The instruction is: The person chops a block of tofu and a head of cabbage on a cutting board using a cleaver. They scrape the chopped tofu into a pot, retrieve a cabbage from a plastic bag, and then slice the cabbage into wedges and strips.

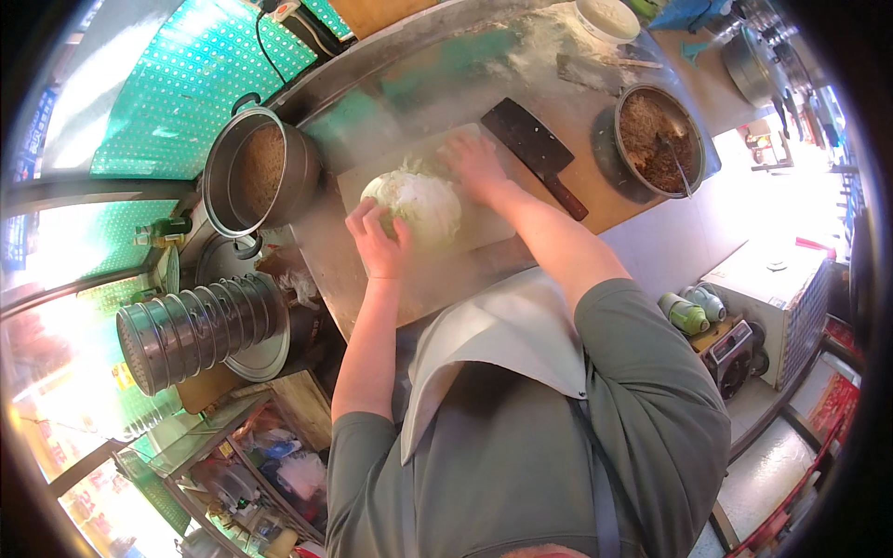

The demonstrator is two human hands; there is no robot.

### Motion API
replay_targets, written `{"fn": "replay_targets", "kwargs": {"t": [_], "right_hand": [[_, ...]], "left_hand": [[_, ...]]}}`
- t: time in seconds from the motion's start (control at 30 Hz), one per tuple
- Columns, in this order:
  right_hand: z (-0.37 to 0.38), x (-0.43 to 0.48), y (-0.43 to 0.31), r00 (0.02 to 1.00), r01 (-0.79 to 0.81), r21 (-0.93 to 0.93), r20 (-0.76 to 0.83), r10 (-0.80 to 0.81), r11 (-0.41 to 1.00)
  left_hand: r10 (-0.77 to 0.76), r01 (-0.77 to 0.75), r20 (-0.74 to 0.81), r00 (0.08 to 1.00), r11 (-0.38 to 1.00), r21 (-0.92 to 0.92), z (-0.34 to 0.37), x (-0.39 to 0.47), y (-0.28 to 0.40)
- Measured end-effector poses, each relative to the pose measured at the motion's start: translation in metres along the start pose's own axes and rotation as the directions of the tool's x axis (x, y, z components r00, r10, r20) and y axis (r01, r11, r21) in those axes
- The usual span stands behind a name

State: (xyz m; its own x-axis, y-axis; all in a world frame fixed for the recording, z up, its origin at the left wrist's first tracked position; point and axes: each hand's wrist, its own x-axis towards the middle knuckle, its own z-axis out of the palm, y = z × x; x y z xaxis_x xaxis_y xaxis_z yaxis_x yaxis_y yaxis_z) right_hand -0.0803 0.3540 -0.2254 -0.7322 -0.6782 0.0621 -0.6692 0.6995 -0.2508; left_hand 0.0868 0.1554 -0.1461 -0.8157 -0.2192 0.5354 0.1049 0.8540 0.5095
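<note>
A pale green, leafy cabbage (422,202) lies on a whitish cutting board (488,227) in front of me. My left hand (377,234) rests on the cabbage's left side, fingers curved over it. At the board's upper right, my right hand (474,164) is beside the cabbage, its fingers low over the board and blurred; whether it touches leaf bits there I cannot tell. To the right of that hand lies a cleaver (528,136) with a dark, wide blade and a wooden handle, flat on the worktop. Haze softens the view around the board.
A deep pot (303,167) with brown crumbly contents stands left of the board. Another pot (624,164) at the right holds brown filling and a spoon. A white bowl (605,19) and scattered flour are at the far edge. Stacked metal steamers (202,328) stand lower left.
</note>
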Motion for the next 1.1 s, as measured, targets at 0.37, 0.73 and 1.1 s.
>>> {"fn": "replay_targets", "kwargs": {"t": [0.37, 0.73, 1.1], "right_hand": [[0.029, -0.004, 0.046, 0.917, -0.074, 0.288, -0.356, 0.178, 0.955], [-0.066, -0.187, 0.065, 0.609, -0.002, 0.882, 0.375, 0.699, -0.472], [0.096, -0.493, 0.039, -0.232, 0.68, 0.628, 0.675, 0.701, -0.38]], "left_hand": [[0.003, -0.002, -0.035, 0.999, 1.0, 0.017, -0.002, 0.0, 0.0], [0.078, -0.078, -0.006, 0.997, 0.997, -0.005, 0.005, 0.015, -0.009], [0.086, -0.086, 0.036, 0.996, 0.996, -0.01, 0.015, 0.035, -0.036]]}}
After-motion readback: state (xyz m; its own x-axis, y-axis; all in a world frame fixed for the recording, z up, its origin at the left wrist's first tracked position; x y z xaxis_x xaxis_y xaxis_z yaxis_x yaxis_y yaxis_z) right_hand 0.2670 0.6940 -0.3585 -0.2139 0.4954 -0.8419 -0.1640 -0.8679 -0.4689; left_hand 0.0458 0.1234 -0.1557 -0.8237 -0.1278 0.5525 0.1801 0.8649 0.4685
